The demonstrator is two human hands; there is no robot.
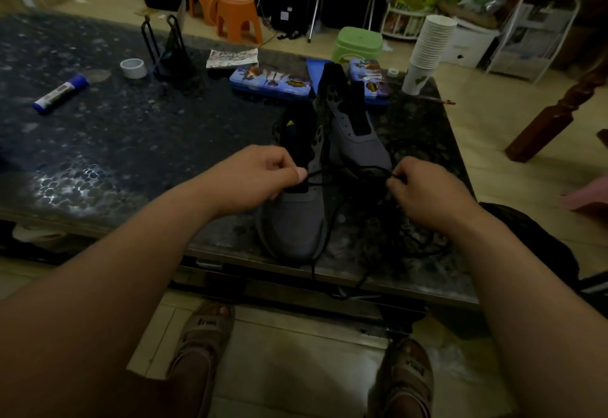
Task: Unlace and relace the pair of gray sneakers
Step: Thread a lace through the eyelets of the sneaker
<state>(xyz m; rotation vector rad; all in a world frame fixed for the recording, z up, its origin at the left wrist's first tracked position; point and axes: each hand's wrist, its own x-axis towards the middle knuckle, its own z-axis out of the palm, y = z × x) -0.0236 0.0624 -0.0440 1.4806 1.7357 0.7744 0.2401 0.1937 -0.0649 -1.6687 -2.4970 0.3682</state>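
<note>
Plainly, at the near edge of the dark speckled stone worktop (131, 141), the left hand (260, 177) and right hand (424, 194) each have a narrow pinching grip on the thin black shoelace (348, 174) of the nearer soft gray fabric sneaker (292, 220), a limp, light cord probably best held near its tips.

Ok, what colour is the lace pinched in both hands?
Black. The lace shows best in the head view, dark against the gray sneaker.
</note>
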